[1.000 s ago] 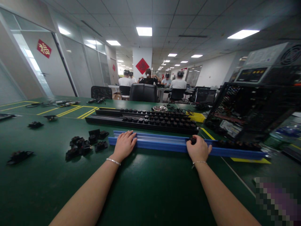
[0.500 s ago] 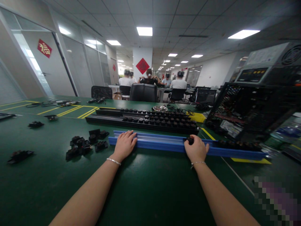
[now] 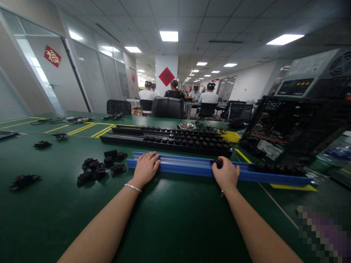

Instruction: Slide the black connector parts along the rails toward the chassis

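Observation:
A long blue channel (image 3: 186,168) lies across the green table in front of me. My left hand (image 3: 146,168) is closed over its left end, fingers laid across to the far wall. Farther right, my right hand (image 3: 225,172) pinches a small black part (image 3: 218,163) inside the channel; the fingers cover much of that part. A row of similar black parts (image 3: 279,169) sits in the channel's right end. Left of the channel lies a loose cluster of black parts (image 3: 92,170).
Behind the blue channel lie black channels (image 3: 164,145) filled with black parts. A round clear dish (image 3: 187,126) and a yellow tray (image 3: 230,136) stand beyond. At right is an open computer case (image 3: 290,128). Several people sit at far desks.
My right hand has slid slightly left along the blue channel with the black part. My left hand stays where it was.

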